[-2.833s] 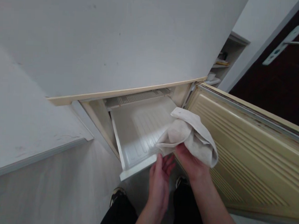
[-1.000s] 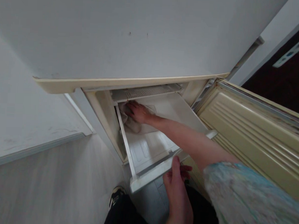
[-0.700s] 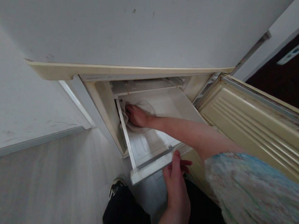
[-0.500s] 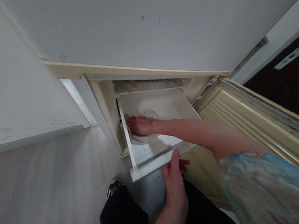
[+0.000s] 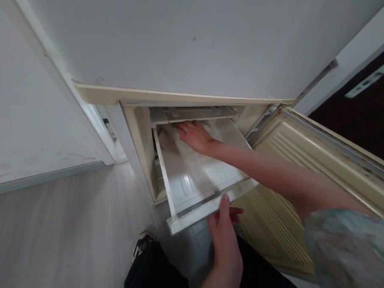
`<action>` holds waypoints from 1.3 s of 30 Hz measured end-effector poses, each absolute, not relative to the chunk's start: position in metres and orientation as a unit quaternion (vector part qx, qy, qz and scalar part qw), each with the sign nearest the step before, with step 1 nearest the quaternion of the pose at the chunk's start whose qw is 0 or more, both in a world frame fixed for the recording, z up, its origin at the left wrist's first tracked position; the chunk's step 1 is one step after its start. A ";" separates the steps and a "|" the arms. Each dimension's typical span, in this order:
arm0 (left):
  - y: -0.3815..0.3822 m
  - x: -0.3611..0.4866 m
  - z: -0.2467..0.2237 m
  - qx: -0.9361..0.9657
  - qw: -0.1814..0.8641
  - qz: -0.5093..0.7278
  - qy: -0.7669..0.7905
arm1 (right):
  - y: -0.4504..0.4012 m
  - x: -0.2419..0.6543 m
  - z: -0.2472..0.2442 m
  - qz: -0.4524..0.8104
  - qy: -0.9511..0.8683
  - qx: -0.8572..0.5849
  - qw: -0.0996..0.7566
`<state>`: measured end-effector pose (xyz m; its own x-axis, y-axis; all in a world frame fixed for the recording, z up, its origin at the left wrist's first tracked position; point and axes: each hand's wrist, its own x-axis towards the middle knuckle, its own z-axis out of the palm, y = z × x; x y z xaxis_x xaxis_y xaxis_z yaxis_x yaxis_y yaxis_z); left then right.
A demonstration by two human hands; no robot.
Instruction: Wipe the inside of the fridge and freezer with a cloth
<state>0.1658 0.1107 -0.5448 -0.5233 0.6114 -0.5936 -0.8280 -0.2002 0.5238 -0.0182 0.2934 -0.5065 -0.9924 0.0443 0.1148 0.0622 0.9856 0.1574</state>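
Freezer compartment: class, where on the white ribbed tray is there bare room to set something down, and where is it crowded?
Bare: the ribbed tray between the right forearm and the front lip. Crowded: the back, where the right hand sits beneath the vent grille.

Two hands, one freezer tray, one freezer door, one shoe, one door handle.
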 end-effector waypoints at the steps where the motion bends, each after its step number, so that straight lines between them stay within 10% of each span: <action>1: 0.111 0.165 -0.545 -0.132 0.472 0.764 0.420 | 0.302 -0.024 -0.509 -0.085 -0.994 -0.041 0.054; 9: 0.109 0.165 -0.544 -0.140 0.470 0.764 0.419 | 0.356 -0.051 -0.544 -0.038 -0.973 -0.225 0.045; 16: 0.110 0.164 -0.543 -0.141 0.470 0.759 0.428 | 0.360 -0.029 -0.550 0.064 -0.994 -0.075 -0.045; 26: 0.114 0.164 -0.544 -0.136 0.454 0.766 0.434 | 0.284 0.063 -0.536 0.143 -0.895 0.155 -0.393; 33: 0.113 0.167 -0.542 -0.146 0.453 0.755 0.451 | 0.359 0.016 -0.501 -0.051 -0.991 -0.095 -0.074; 39: 0.114 0.165 -0.540 -0.147 0.455 0.748 0.460 | 0.397 -0.044 -0.527 -0.027 -0.987 -0.150 -0.050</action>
